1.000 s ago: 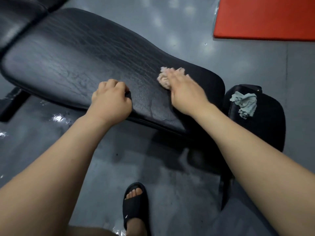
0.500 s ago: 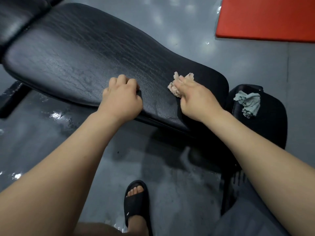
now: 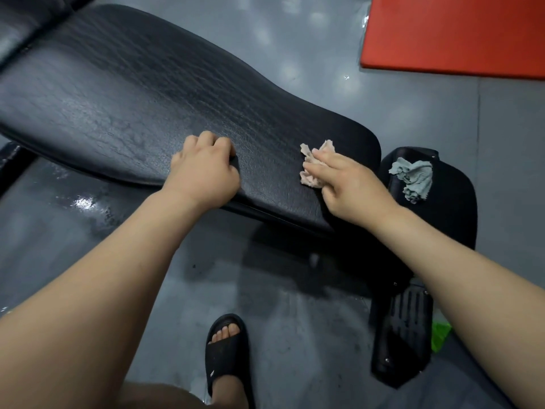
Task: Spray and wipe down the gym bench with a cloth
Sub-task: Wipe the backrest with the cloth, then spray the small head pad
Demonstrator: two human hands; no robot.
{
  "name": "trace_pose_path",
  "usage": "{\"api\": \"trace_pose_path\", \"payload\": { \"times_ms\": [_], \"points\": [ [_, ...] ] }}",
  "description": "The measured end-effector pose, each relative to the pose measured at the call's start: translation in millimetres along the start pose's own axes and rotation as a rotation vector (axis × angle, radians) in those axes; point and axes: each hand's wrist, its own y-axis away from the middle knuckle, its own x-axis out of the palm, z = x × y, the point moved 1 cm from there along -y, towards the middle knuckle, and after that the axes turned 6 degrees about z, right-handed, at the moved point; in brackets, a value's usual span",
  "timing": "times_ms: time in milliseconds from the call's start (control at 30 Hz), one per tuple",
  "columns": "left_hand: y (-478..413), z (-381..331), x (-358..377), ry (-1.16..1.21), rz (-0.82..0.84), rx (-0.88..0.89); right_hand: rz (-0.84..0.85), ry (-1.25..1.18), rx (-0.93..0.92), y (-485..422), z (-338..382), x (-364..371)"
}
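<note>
Hands first: the left hand (image 3: pixel 203 172) is curled into a loose fist that rests on the near edge of the gym bench (image 3: pixel 132 98), at about 10 o'clock from the middle of the view. At 9 o'clock from the right hand (image 3: pixel 351 187), its fingers (image 3: pixel 320 156) lie fairly straight and press down flat on a crumpled pinkish-beige cloth (image 3: pixel 309 175), which pokes out past the fingertips. That cloth sits on the narrow end of the long black pad, near its 3 o'clock tip, with the left fist well to its 9 o'clock side. The pad runs from 10 o'clock to 3 o'clock, and its cracked vinyl looks glossy.

Just beyond the tip, at 3 o'clock, a smaller black seat pad (image 3: pixel 454 219) carries a bunched grey-green rag (image 3: pixel 413 178). A red mat (image 3: pixel 457 33) lies on the grey floor (image 3: pixel 324 69) at 1 o'clock. At 6 o'clock a foot in a black slide sandal (image 3: pixel 227 358) stands on the floor, and at 4 o'clock there is a black ribbed plate (image 3: pixel 404 335) with a bright green scrap (image 3: pixel 441 335) beside it.
</note>
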Motion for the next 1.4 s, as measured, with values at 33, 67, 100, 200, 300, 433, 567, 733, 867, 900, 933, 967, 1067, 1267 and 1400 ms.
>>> {"api": "trace_pose_path", "payload": {
  "times_ms": [33,67,100,200,300,433,567,733,867,900,933,967,1067,1267,1400],
  "points": [
    [0,1,-1,0.008,-0.004,-0.007,-0.003,-0.005,0.001,-6,4,5],
    [1,1,-2,0.018,-0.009,-0.017,0.006,-0.019,0.0,-14,9,9],
    [2,3,-4,0.027,-0.017,-0.03,0.013,-0.037,0.001,-22,15,11],
    [6,8,-7,0.046,-0.032,-0.059,0.033,-0.066,-0.015,-46,38,16],
    [9,15,-9,0.046,-0.042,-0.076,0.099,-0.07,-0.144,-59,63,23],
    [6,13,-10,0.046,-0.038,-0.063,0.062,-0.098,-0.157,-65,56,21],
    [-4,-7,-6,0.042,-0.036,0.011,-0.127,-0.039,0.106,-47,17,10],
    [-18,-46,1,0.028,-0.023,0.113,0.006,-0.155,0.076,-18,2,-7],
    [-31,-99,10,0.03,-0.036,0.222,0.023,-0.27,0.181,4,-19,-41],
    [-33,-110,12,0.036,-0.045,0.247,-0.001,-0.265,0.234,9,-28,-49],
    [-35,-122,15,0.045,-0.047,0.278,-0.021,-0.258,0.298,16,-39,-56],
    [-36,-137,19,0.054,-0.049,0.322,-0.041,-0.245,0.386,25,-53,-63],
    [-39,-177,34,0.082,-0.027,0.464,-0.155,-0.208,0.68,56,-90,-83],
    [-44,-245,75,0.105,0.084,0.67,-0.193,-0.195,0.92,106,-112,-105],
    [-49,-267,96,-0.007,0.189,0.709,0.034,-0.2,0.997,135,-120,-102]
  ]
}}
